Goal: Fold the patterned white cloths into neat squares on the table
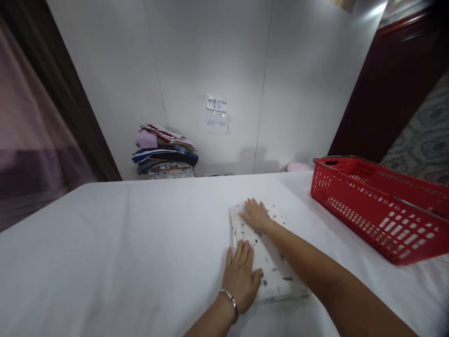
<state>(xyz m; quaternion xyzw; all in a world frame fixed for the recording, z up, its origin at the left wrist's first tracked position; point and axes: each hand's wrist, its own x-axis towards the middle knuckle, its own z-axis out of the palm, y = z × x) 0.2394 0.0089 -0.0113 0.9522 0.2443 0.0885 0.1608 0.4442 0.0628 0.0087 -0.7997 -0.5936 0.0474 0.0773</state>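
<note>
A folded white cloth [277, 271] with small dark and grey-green prints lies on the white-covered table [168, 243], right of the middle. Flat on its far part rests my right hand [257, 215], fingers spread, with the forearm crossing over the cloth. My left hand [240, 274], with a silver bracelet [229, 302] at the wrist, lies along the cloth's near left edge, fingers stretched out and thumb apart. Neither hand grips anything. Part of the cloth is hidden under the hands and right forearm.
On the right side of the table stands a red plastic basket [368, 206] with metal handles. Beyond the far edge is a stack of folded fabrics [166, 152] against the pale wall. Handwritten paper labels [216, 124] are stuck there. A curtain [31, 131] hangs at left.
</note>
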